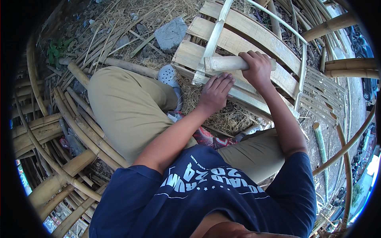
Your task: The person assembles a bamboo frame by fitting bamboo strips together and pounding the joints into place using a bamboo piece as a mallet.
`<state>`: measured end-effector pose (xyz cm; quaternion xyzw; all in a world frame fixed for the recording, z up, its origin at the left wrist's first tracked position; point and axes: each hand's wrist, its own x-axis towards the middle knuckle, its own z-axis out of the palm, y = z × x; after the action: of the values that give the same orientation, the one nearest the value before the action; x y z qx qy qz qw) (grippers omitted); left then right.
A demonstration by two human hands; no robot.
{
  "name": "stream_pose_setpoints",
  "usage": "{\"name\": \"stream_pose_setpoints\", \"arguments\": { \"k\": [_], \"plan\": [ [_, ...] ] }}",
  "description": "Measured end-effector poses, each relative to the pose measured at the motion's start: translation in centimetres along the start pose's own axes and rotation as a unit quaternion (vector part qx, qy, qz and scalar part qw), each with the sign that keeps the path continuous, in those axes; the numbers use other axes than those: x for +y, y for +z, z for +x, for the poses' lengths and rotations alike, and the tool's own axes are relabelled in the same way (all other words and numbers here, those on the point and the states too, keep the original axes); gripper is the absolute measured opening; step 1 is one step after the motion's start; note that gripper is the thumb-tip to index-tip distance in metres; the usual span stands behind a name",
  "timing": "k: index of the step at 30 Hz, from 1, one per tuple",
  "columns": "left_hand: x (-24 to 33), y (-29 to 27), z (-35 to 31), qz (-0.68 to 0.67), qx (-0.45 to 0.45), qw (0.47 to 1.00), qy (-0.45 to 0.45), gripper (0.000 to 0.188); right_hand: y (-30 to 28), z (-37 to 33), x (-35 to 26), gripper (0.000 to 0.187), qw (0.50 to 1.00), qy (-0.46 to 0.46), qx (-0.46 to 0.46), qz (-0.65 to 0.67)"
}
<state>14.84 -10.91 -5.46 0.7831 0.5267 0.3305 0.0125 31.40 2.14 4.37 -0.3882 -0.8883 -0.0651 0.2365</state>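
My right hand (257, 68) is wrapped round one end of a short, pale bamboo piece (222, 64), held sideways above a slatted wooden panel (254, 43). The piece's other end points left, over the panel's near left corner. Below it, my left hand (216, 92) is closed over a split bamboo strip (252, 99) along the panel's near edge, its fingers pressed together; its thumb is hidden. Another pale strip (216, 37) crosses the boards from that corner toward the far side. A third strip (302, 75) runs down the panel's right side.
A grey stone block (170, 33) lies left of the panel on straw-strewn ground. Bamboo poles (85, 131) are stacked at my left. To the right stand a slatted bamboo lattice (323, 95), a green bamboo pole (320, 146) and a curved pole (349, 144).
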Motion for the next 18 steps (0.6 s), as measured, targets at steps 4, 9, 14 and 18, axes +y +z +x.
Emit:
{"name": "stream_pose_setpoints", "arguments": {
  "k": [4, 9, 14, 18],
  "plan": [
    [0.0, 0.0, 0.0, -0.001, 0.005, 1.000, 0.000, 0.053, -0.2, 0.1, -0.3, 0.036, 1.000, -0.007, 0.003, -0.016],
    [0.0, 0.2, 0.0, -0.012, 0.008, 1.000, -0.009, 0.059, -0.8, 0.4, -1.0, 0.036, 0.999, -0.015, 0.004, -0.040],
    [-0.1, 0.4, 0.0, -0.013, 0.012, 1.000, -0.009, 0.060, -0.7, 0.4, -1.4, 0.035, 0.998, -0.014, 0.001, -0.054],
    [0.1, -0.2, 0.3, -0.008, 0.008, 1.000, -0.007, 0.048, -0.9, 0.6, -0.6, 0.034, 0.999, -0.007, -0.018, -0.038]
  ]
}}
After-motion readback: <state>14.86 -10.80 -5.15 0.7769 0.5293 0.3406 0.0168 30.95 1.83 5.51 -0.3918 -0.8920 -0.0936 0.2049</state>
